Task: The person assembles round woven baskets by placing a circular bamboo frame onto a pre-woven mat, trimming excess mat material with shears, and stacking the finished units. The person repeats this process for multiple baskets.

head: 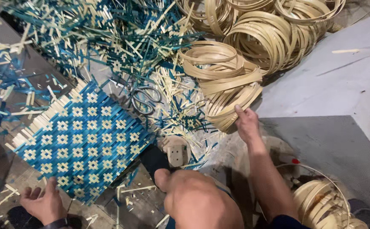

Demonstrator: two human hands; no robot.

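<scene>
A square woven mat (83, 138) of blue and pale bamboo strips lies on the floor at the left, its pattern made of small pale squares. My left hand (44, 203) rests at its near corner with fingers spread, holding nothing. My right hand (246, 123) reaches forward and grips the near edge of a stack of pale bamboo hoops (223, 82). My bent knee (197, 199) sits low in the middle of the view.
Scissors (144, 98) lie among blue and pale strip offcuts (108, 34) behind the mat. More bamboo hoops (269, 34) are piled at the top right, others (320, 203) at the lower right. A pale sandal (175, 149) lies beside the mat. A grey slab (333, 144) lies at the right.
</scene>
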